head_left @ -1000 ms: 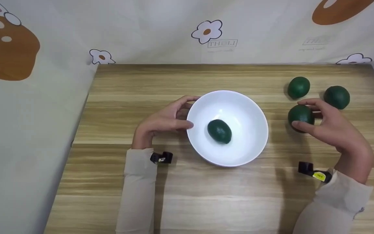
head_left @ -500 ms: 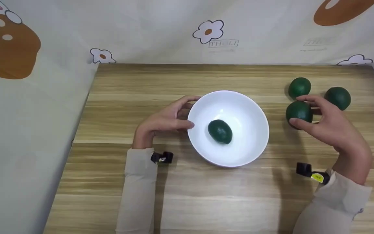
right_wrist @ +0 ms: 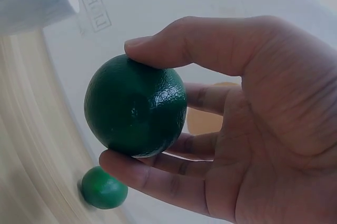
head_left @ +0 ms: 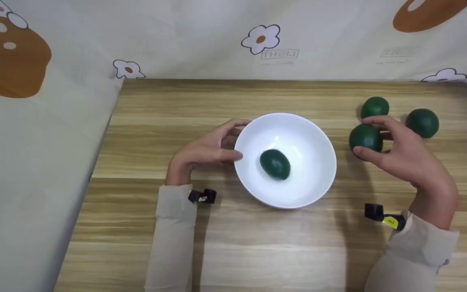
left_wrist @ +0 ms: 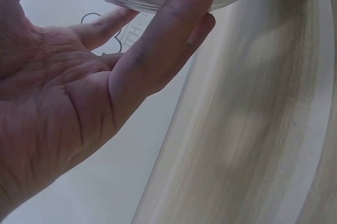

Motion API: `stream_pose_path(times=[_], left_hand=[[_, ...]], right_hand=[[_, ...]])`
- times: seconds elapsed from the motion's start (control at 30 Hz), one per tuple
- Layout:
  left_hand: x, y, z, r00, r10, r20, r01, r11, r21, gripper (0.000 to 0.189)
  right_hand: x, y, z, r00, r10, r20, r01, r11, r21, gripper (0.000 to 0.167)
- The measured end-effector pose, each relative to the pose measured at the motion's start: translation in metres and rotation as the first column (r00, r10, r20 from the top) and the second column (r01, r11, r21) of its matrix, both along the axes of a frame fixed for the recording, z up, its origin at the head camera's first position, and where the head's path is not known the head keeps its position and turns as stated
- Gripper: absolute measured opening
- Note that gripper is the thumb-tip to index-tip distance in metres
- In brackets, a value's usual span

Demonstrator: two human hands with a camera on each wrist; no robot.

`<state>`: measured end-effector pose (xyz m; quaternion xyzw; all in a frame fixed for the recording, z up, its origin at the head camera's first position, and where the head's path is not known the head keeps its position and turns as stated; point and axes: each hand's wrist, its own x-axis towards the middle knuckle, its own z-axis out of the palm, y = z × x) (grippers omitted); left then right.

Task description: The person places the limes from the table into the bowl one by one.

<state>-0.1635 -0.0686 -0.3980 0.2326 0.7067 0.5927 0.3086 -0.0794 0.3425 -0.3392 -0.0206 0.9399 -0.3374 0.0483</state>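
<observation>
Four dark-green fruits [head_left: 366, 136], right hand [head_left: 408, 154] pinching one, the oval fruit [head_left: 275, 164], axis eleven-to-five, inside one round white bowl [head_left: 312, 156], left hand [head_left: 209, 148] clasping its nine-o'clock side

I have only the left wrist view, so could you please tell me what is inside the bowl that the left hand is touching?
Observer: A single green fruit lies in the white bowl.
Operator: Thank you. What is the right hand doing, please?
Observer: It holds a second green fruit between thumb and fingers.
Operator: Would there be any others about?
Observer: Yes, a third green fruit and a fourth green fruit lie on the wooden table, near that hand.
</observation>
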Motion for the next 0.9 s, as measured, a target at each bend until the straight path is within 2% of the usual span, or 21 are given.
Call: stream_pose_path(times=[0.43, 0.9], left_hand=[[0.0, 0.0, -0.001, 1.0, -0.004, 0.005, 0.003, 1.0, 0.006, 0.084], [0.0, 0.002, -0.001, 1.0, 0.009, 0.023, -0.01, 1.0, 0.005, 0.082]], right_hand=[[0.0, -0.007, 0.004, 1.0, 0.008, -0.011, -0.008, 1.0, -0.03, 0.066], [-0.001, -0.025, 0.013, 0.994, 0.077, -0.079, -0.082, 0.995, -0.062, 0.064]])
